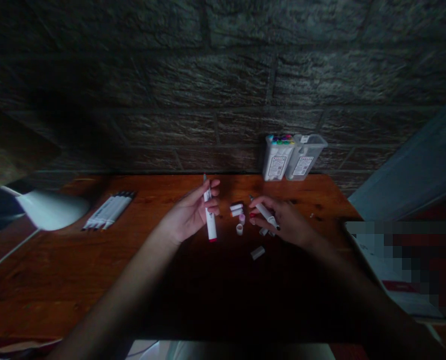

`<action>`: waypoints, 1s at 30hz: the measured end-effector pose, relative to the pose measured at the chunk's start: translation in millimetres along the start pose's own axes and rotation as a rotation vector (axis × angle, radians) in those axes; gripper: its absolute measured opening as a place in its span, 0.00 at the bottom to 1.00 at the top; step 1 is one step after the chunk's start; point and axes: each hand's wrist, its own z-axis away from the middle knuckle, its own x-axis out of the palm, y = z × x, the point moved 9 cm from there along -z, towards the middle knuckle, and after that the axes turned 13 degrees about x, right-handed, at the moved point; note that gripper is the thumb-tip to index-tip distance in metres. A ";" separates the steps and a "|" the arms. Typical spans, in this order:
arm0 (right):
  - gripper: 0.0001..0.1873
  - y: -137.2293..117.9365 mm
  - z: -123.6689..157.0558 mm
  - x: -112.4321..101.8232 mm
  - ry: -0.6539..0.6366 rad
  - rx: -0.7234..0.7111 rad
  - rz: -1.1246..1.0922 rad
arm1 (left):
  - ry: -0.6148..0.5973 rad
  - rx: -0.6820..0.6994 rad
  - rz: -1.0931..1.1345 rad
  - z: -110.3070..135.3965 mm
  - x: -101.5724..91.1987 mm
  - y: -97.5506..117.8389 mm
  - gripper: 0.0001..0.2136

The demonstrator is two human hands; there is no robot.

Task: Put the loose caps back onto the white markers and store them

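My left hand [192, 212] is closed around a white marker [209, 220] with a red end, held nearly upright above the wooden table [95, 260]. My right hand [283, 220] grips a second white marker [265, 212], its uncapped tip pointing up and left. Between the two hands several small marker caps [238, 210] lie loose on the table, and one more cap [257, 252] lies nearer to me.
Several white markers [108, 211] lie in a row at the left. A white lamp head [52, 210] hangs over the left edge. Two clear marker boxes [292, 156] stand against the brick wall, one filled with markers. Papers [391, 270] lie at the right.
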 end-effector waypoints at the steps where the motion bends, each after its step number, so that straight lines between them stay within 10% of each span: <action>1: 0.14 0.8 -0.4 0.5 -0.005 -0.002 -0.009 | 0.013 0.011 0.029 -0.9 0.3 1.0 0.09; 16: 0.12 -14.7 8.2 -27.4 0.129 0.016 -0.325 | 0.105 0.242 0.197 -5.7 -2.2 13.8 0.16; 25: 0.23 -39.7 17.9 25.7 0.243 0.008 -0.643 | 0.068 0.307 0.226 3.6 19.7 0.3 0.20; 30: 0.20 -35.2 18.0 21.8 0.292 0.000 -0.595 | 0.013 0.316 0.056 4.7 21.3 1.8 0.13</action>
